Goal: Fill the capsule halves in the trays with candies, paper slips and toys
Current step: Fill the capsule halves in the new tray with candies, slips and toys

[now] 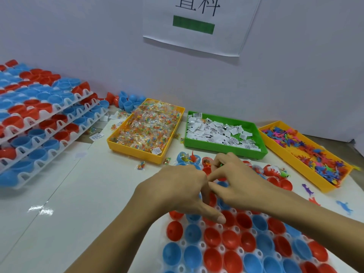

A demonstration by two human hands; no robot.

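Both hands meet palm-down, left hand (180,191) and right hand (236,184) with fingers curled together.

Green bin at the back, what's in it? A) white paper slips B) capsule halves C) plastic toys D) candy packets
A: the green bin holds a heap of white paper slips; the candy packets and the plastic toys each fill a yellow bin on either side of it.

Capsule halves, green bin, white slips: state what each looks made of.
Capsule halves: smooth, glossy moulded plastic, judging by the highlights on their thin curved walls.
Green bin: rigid plastic with a satin finish, uniform colour and rounded moulded rim.
White slips: probably thin matte paper, creased and folded with dark print, though small sachets cannot be ruled out.
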